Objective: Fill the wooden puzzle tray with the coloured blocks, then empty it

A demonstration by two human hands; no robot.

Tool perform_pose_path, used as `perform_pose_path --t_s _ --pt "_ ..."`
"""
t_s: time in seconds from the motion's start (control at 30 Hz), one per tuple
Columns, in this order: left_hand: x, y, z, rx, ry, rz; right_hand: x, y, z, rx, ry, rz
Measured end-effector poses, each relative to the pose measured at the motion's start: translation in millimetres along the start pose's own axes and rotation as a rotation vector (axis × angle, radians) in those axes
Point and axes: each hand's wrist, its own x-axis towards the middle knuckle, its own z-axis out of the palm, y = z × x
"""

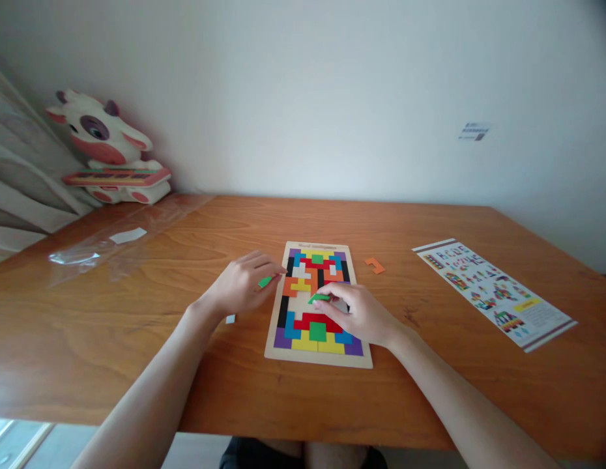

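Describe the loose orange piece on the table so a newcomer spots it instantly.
Find the puzzle board on the wooden table. Just off its right edge, near its far end, lies the small bent orange piece. Unlike the orange pieces in the board, it lies directly on the table.

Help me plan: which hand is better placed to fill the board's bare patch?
Right hand, probably: its fingers hold a green piece over the patch; the left hand is at the board's edge.

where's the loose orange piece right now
In the head view, the loose orange piece lies on the table, just right of the puzzle board, beyond the right hand.
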Motion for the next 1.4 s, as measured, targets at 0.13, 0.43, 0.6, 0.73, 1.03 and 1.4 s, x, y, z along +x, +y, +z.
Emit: perform_pose_path --t_s 0.13,0.43,0.6,0.73,1.03,1.4 --pt "8 29 9 -0.177 -0.049 0.113 -1 5 -8 0.052 0.035 0.020" --pt "9 31 17 -0.187 -0.083 0.135 -1 13 -15 -0.071 0.107 -0.011" --pt "-2 0 -7 0.140 -0.186 -0.019 1 19 -20 -0.041 0.272 0.057" --pt "-14 -15 -14 0.171 -0.253 -0.123 1 20 -15 0.102 0.225 0.139" --pt "-14 -14 -6 0.124 -0.323 -0.128 -1 15 -11 0.032 0.096 0.134" --pt "-13 -19 1 0.091 -0.235 -0.145 2 6 10 -0.048 0.123 0.072"
